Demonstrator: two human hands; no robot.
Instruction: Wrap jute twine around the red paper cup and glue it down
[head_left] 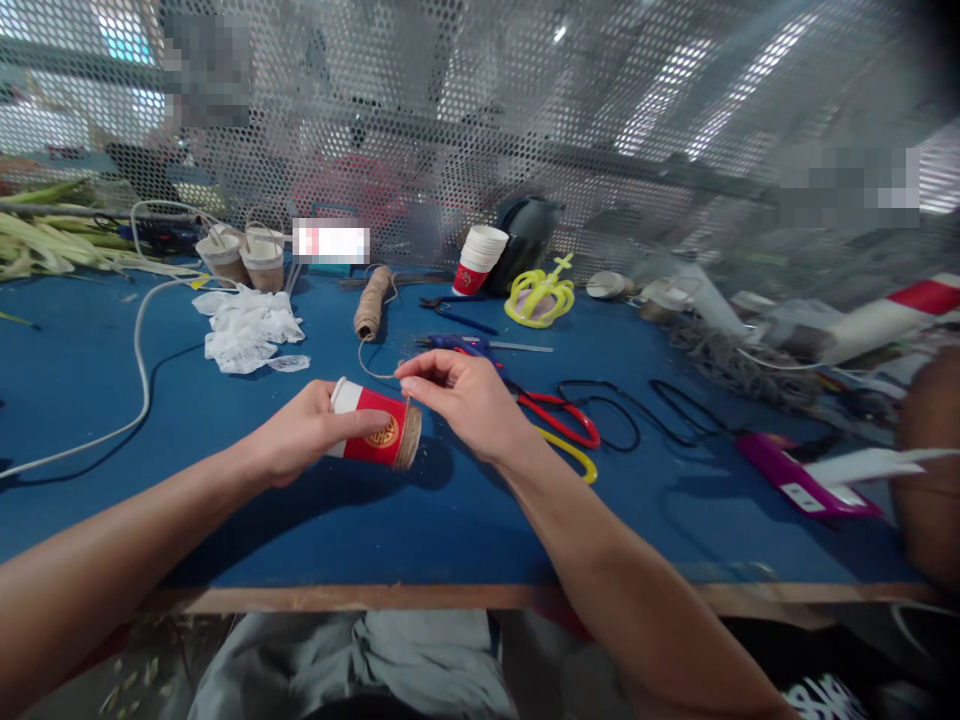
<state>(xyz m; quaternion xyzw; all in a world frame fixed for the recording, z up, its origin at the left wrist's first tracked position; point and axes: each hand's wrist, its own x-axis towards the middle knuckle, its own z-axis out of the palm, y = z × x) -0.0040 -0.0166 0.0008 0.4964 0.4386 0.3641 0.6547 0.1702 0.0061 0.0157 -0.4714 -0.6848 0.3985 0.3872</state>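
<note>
Head view: from the left, we see crumpled white fabric (244, 330), then our left hand (304, 430) clamped round a tilted red-and-white paper cup (360, 442) above the blue table (465, 540), twine (408, 442) circling its base. Beyond lies a twine roll (373, 300); our right hand (459, 395), thumb and finger together, pinches the roll's strand (375, 373) beside the wrapped base.

The left hand (304, 430) and the right hand (469, 400) are bare, with slender fingers. The left forearm (150, 530) and the right forearm (600, 560) are uncovered too. In the near middle, loose pale grey cloth (420, 650) lies over the lap, matt and creased in soft folds; whether trousers or apron is unclear.
</note>
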